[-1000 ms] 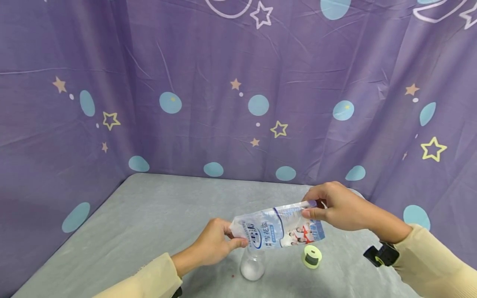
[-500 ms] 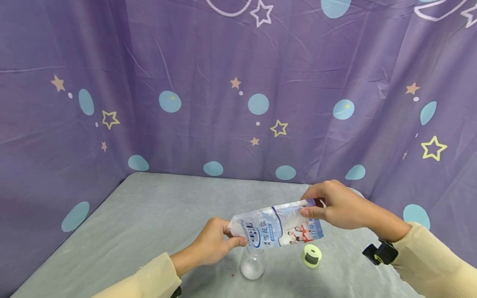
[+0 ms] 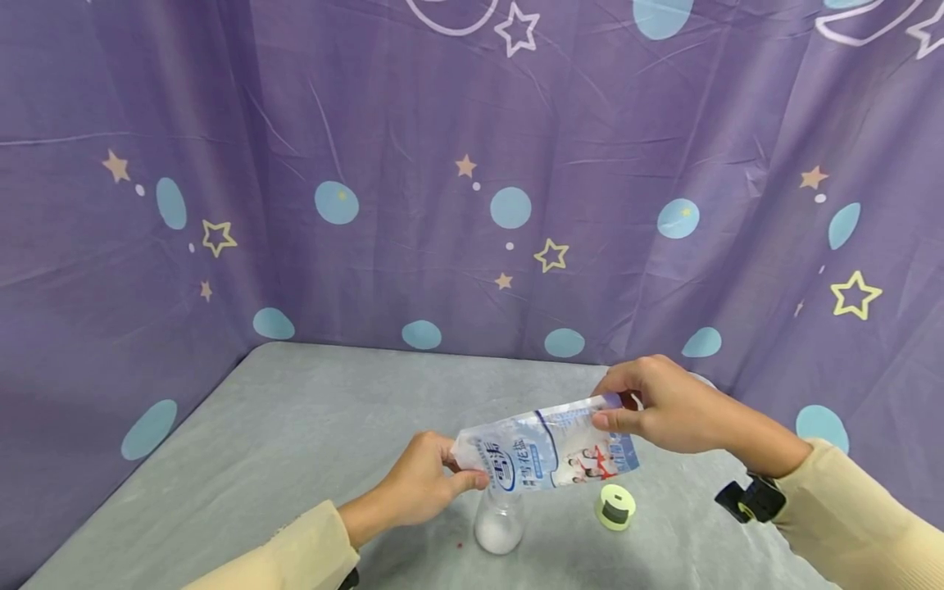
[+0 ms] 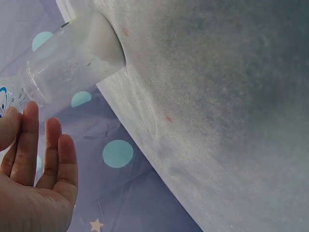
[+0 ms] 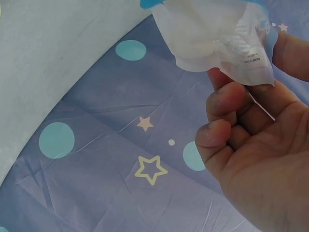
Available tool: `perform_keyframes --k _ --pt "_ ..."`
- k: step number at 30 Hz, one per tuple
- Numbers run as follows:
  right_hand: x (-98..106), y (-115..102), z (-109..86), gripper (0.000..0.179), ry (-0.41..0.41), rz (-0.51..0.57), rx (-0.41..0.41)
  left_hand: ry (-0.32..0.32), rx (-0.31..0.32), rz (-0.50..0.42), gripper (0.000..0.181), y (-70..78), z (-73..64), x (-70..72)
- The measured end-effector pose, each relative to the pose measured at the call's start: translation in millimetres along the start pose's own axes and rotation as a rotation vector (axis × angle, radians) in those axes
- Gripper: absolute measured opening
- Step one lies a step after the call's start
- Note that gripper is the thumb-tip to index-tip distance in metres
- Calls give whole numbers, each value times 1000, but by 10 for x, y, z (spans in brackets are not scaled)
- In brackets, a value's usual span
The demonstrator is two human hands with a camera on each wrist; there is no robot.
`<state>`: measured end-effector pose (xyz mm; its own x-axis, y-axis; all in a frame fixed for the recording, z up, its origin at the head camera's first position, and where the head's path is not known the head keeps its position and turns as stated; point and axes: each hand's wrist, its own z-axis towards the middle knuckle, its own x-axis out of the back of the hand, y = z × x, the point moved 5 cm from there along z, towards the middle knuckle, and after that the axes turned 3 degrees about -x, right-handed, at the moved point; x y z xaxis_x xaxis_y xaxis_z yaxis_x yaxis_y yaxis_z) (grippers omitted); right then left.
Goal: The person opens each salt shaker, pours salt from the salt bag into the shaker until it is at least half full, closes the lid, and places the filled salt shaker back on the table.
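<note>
A white and blue plastic salt bag [image 3: 546, 447] lies tilted in the air between both hands, its left end lower. My left hand [image 3: 416, 483] pinches that end between thumb and fingers, right over a clear bottle [image 3: 500, 524]. White grains cover the bottom of the bottle, which stands upright on the table; the bag hides its mouth. At the raised end, my right hand [image 3: 667, 410] grips the bag's corner with thumb and fingers. In the left wrist view the bag's printed end meets the neck of the bottle [image 4: 72, 53].
To the right of the bottle a small yellow-green round cap [image 3: 615, 506] with a dark slot lies on the grey table [image 3: 332, 410]. A tiny red speck [image 3: 460, 545] shows left of the bottle. A purple patterned curtain [image 3: 413, 164] closes off the back and left side.
The bag's raised right end and my right hand have shifted very slightly up and left. Both hands keep their hold, and the bottle stays in place.
</note>
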<state>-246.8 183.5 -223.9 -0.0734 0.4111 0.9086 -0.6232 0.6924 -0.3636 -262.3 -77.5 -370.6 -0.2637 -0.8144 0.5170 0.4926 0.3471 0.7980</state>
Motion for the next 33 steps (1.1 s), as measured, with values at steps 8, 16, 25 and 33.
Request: perform_keyframes --k 8,16,25,33 --pt "-17 -6 31 4 3 -15 8 8 -2 11 5 -20 1 9" --pt "1 -51 35 6 9 -6 30 15 -7 0 4 -30 -5 5" --pt "-15 -65 48 8 1 -4 47 12 -1 -7 5 -45 -7 -14" --pt "-13 -101 67 10 -9 10 53 5 -1 -2 5 -50 -5 -18"
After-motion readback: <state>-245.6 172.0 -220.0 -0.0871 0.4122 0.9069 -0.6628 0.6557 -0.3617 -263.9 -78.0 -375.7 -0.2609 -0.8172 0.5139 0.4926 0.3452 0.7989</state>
